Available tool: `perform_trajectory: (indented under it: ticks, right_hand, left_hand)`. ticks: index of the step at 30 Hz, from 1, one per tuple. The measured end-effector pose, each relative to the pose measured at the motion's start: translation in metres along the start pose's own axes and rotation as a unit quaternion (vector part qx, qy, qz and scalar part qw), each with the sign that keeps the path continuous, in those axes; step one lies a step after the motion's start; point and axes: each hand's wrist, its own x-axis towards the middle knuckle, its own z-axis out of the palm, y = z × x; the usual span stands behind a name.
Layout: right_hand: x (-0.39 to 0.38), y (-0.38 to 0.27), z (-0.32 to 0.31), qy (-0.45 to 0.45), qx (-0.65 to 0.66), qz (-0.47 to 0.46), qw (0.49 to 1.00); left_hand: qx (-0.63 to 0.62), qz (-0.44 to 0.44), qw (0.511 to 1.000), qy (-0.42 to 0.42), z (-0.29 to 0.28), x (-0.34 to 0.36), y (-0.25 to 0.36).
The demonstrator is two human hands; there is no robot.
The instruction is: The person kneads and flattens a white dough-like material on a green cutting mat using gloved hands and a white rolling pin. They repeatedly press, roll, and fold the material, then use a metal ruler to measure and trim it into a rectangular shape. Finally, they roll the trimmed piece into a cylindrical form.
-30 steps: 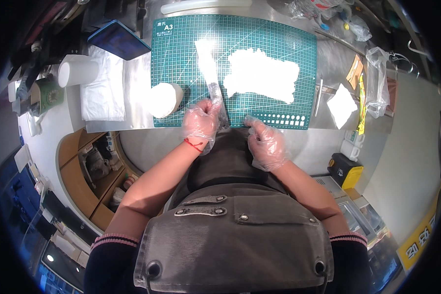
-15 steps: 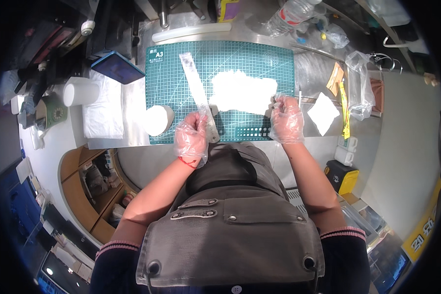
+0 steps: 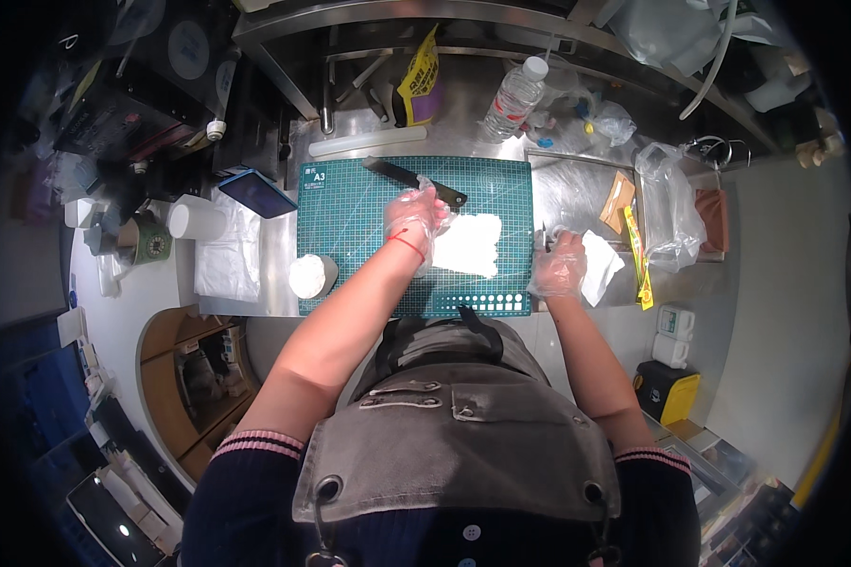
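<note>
Both my hands wear clear plastic gloves. My left hand (image 3: 416, 213) is closed on a metal ruler (image 3: 388, 170), now dark-looking, angled across the upper part of the green cutting mat (image 3: 340, 217), above a white ragged-edged sheet (image 3: 473, 250). My right hand (image 3: 558, 265) lies just past the mat's right edge with curled fingers around a small, thin item that I cannot make out, beside a folded white paper (image 3: 603, 260). A round white lump or tub (image 3: 309, 276) sits at the mat's lower left.
Around the mat are a phone (image 3: 258, 194), white cylinder (image 3: 197, 220), white sheets (image 3: 225, 265), clear rod (image 3: 364, 142), plastic bottle (image 3: 515, 99), yellow packet (image 3: 416, 76), yellow strip (image 3: 639, 255) and plastic bag (image 3: 676, 208). A metal shelf frame (image 3: 303, 28) runs along the back.
My left hand has moved forward with the ruler, which now lies more crosswise near the mat's top. My right hand has moved rightward off the mat. The view has tilted up toward the back.
</note>
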Motion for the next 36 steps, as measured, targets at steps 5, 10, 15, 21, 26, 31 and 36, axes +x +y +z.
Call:
perform_trajectory:
  ticks: [5, 10, 15, 21, 26, 31, 36]
  right_hand:
    - [0.018, -0.001, -0.005, 0.025, 0.103, -0.064, 0.992]
    - [0.065, -0.029, -0.004, -0.211, 0.508, 0.101, 0.829]
    - [0.078, -0.055, -0.028, -0.316, 0.633, -0.016, 0.706]
    - [0.071, -0.050, -0.064, -0.390, 0.625, -0.054, 0.674]
    - [0.070, -0.042, -0.078, -0.382, 0.541, -0.190, 0.725]
    - [0.039, -0.044, -0.060, -0.173, 0.303, -0.370, 0.861]
    - [0.003, -0.047, -0.011, -0.079, 0.269, -0.331, 0.901]
  left_hand:
    - [-0.055, -0.069, 0.996, 0.005, 0.054, 0.025, -0.008]
    - [-0.048, -0.043, 0.994, -0.089, 0.070, 0.006, -0.030]
    - [0.019, 0.044, 0.993, -0.107, 0.050, -0.046, -0.038]
    - [-0.085, 0.144, 0.979, -0.114, -0.023, -0.102, 0.014]
    - [0.125, 0.343, 0.927, -0.090, -0.078, -0.134, 0.057]
    - [0.493, 0.325, 0.807, -0.030, -0.090, -0.115, 0.061]
    - [0.664, 0.318, 0.667, -0.109, -0.110, -0.070, 0.040]
